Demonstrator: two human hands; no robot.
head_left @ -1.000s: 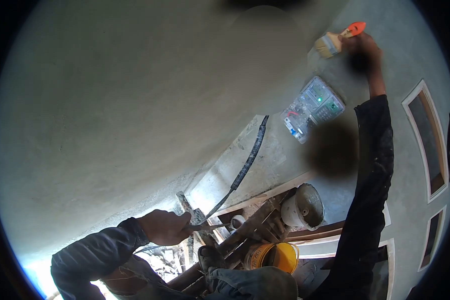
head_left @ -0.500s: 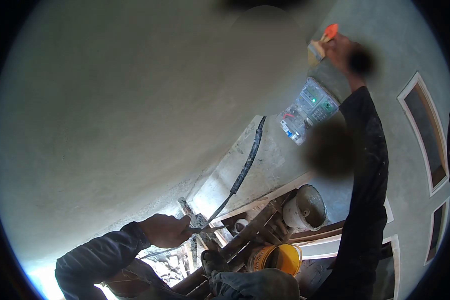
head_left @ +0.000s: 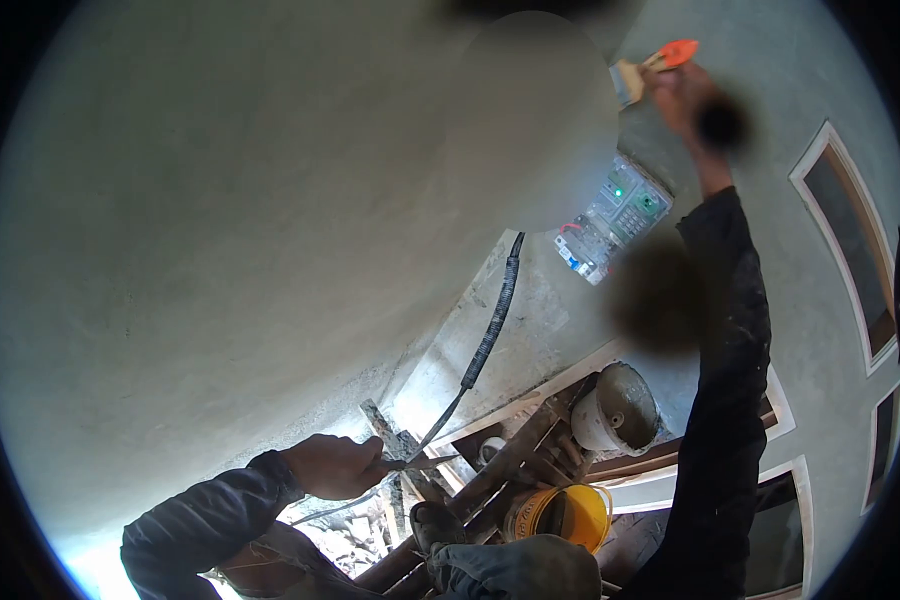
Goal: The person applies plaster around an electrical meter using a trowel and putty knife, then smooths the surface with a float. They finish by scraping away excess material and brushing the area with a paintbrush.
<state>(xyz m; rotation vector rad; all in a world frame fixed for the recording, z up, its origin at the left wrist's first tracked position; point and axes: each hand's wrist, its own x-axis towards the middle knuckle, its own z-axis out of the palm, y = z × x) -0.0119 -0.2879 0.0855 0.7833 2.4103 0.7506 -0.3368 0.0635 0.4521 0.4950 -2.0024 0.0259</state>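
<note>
My right hand (head_left: 682, 95) is raised at the upper right, its fingers closed around a paintbrush (head_left: 628, 82). The brush has an orange-ended handle, and its bristles are against or very close to the grey plastered wall (head_left: 770, 70); contact cannot be made out. Below that hand, a clear-cased electricity meter (head_left: 625, 205) with a lit green light is fixed to the wall. Low at the left, my left hand (head_left: 335, 466) grips a small pointed trowel (head_left: 432, 463), whose blade points right. A dark wrapped cable (head_left: 492, 330) runs down behind the trowel.
Wooden scaffold planks (head_left: 500, 470) lie below, with a white bucket (head_left: 595, 425) and a yellow bucket (head_left: 585, 515) on or beside them. My shoe (head_left: 435, 525) is near the planks. White-framed windows (head_left: 850, 235) line the right wall. Dark blurred spots cover parts of the view.
My right hand has tilted the paintbrush, its orange end shifting right and slightly up. My left hand still holds the trowel, nearly unmoved. The view has shifted slightly.
</note>
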